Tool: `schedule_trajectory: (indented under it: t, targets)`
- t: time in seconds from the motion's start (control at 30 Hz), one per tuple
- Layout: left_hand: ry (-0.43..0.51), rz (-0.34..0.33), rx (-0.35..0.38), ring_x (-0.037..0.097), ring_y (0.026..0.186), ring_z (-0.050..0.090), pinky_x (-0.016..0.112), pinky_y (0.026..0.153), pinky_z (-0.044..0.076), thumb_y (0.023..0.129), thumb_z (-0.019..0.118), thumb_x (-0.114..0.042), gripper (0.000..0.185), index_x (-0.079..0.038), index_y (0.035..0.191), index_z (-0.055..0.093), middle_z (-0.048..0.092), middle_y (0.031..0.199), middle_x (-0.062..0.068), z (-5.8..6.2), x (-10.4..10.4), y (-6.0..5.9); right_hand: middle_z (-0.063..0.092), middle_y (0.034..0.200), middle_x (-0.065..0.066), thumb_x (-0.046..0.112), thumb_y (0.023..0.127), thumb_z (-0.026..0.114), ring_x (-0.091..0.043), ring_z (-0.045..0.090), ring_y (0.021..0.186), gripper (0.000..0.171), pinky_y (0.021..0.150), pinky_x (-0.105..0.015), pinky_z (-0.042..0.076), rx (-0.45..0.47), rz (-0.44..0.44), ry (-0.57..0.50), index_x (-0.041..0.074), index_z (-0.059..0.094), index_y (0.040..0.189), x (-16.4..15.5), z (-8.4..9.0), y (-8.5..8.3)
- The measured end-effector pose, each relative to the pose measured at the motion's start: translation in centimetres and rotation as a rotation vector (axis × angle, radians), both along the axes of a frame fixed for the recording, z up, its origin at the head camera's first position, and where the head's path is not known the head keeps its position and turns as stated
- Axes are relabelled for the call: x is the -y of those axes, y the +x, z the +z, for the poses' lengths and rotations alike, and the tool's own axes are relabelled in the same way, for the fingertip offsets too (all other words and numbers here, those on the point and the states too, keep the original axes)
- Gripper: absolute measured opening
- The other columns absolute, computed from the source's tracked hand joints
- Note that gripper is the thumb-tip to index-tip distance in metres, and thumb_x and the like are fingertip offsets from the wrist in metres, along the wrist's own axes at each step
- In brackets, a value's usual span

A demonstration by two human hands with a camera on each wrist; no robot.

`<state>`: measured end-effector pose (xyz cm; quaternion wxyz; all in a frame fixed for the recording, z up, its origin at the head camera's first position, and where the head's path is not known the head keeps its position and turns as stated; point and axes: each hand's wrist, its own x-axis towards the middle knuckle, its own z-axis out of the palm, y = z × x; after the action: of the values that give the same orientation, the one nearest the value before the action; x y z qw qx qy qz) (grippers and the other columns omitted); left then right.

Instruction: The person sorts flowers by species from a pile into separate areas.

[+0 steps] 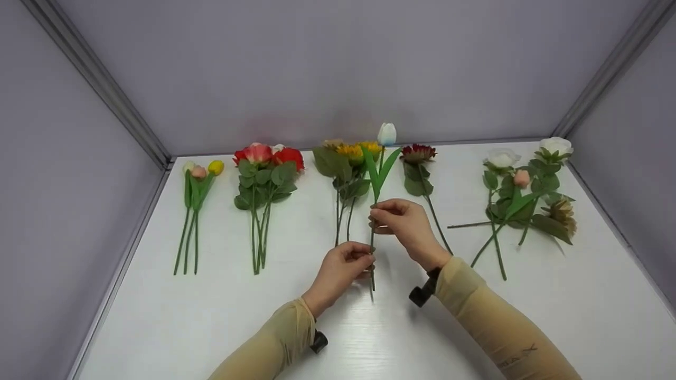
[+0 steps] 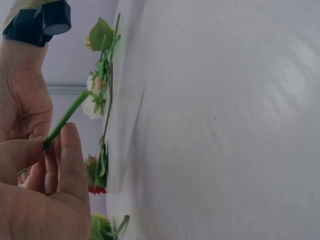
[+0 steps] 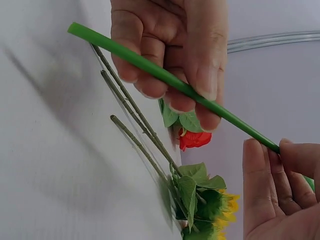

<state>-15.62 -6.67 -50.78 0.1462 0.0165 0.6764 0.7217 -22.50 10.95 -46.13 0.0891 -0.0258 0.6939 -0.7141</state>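
A tulip [image 1: 387, 134] with a white head tinged blue at its base is held upright above the table. My right hand [image 1: 404, 224] pinches its green stem just under the leaves. Lower on the same stem [image 3: 150, 67], my left hand [image 1: 343, 266] grips it between thumb and fingers, and the cut end sticks out below. In the left wrist view the stem end [image 2: 75, 107] passes between the left thumb and fingertips. Behind the tulip lie yellow sunflowers [image 1: 349, 153], and a dark red flower [image 1: 419, 153] lies just right of it.
On the white table [image 1: 158, 316], three tulips [image 1: 198, 182] lie at far left, beside a bunch of red and pink flowers [image 1: 269, 155]. To the right, white roses [image 1: 501, 158], a peach tulip [image 1: 522, 178] and a brownish flower [image 1: 561, 215] overlap. Grey panels [image 1: 348, 63] enclose the back and sides.
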Motion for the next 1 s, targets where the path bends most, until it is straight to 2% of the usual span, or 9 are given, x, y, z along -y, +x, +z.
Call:
schedule_trajectory:
  t: [0.37, 0.7, 0.87, 1.0]
  targets:
    - [-0.034, 0.026, -0.011, 0.021, 0.092, 0.07, 0.033, 0.077, 0.061, 0.096, 0.073, -0.014, 0.029, 0.006, 0.116, 0.068, 0.072, 0.101, 0.009, -0.2, -0.2, 0.0, 0.072, 0.103, -0.019, 0.012, 0.094, 0.076, -0.026, 0.073, 0.091, 0.027, 0.081, -0.04, 0.062, 0.03, -0.015, -0.031, -0.007, 0.068, 0.112, -0.1, -0.2, 0.0]
    - [-0.029, 0.086, -0.039, 0.022, 0.09, 0.07, 0.035, 0.077, 0.061, 0.096, 0.074, -0.016, 0.029, 0.005, 0.115, 0.069, 0.072, 0.098, 0.011, -0.3, -0.1, -0.4, 0.072, 0.103, -0.02, 0.012, 0.094, 0.077, -0.029, 0.073, 0.093, 0.025, 0.082, -0.043, 0.062, 0.03, -0.02, -0.048, -0.005, 0.07, 0.111, 0.3, -0.5, 0.0]
    - [-0.05, 0.082, -0.046, 0.021, 0.088, 0.07, 0.034, 0.076, 0.061, 0.096, 0.074, -0.017, 0.03, 0.006, 0.115, 0.069, 0.072, 0.1, 0.017, 0.0, 0.9, -0.5, 0.071, 0.104, -0.021, 0.015, 0.094, 0.077, -0.03, 0.071, 0.095, 0.027, 0.083, -0.043, 0.061, -0.001, 0.009, -0.041, -0.004, 0.07, 0.112, 1.0, -0.9, 0.1]
    - [-0.105, 0.085, -0.052, 0.021, 0.087, 0.07, 0.035, 0.075, 0.061, 0.097, 0.073, -0.019, 0.029, 0.004, 0.114, 0.07, 0.072, 0.1, 0.015, 0.3, 2.9, -0.4, 0.071, 0.104, -0.019, 0.018, 0.097, 0.074, -0.031, 0.071, 0.096, 0.027, 0.084, -0.042, 0.061, -0.032, 0.057, -0.015, -0.002, 0.071, 0.115, 2.2, -1.3, 0.2]
